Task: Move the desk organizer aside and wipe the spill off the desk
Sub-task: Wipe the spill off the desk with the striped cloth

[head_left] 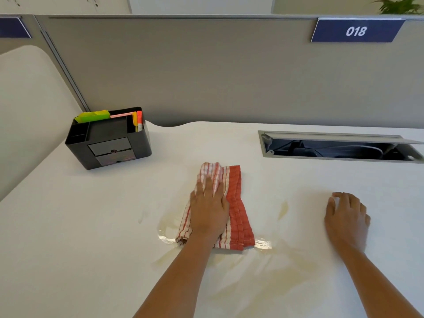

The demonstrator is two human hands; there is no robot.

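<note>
A black desk organizer with sticky notes and orange markers stands at the back left of the white desk. A red and white striped cloth lies folded in the middle of the desk. My left hand presses flat on the cloth, fingers spread. A pale yellowish spill smears the desk around and in front of the cloth, with wet patches shining at the cloth's near edge. My right hand rests on the desk to the right, fingers loosely curled, holding nothing.
A grey partition wall runs along the back of the desk, with a blue sign reading 018. An open cable hatch is sunk into the desk at the back right. A pale chair back stands at the left.
</note>
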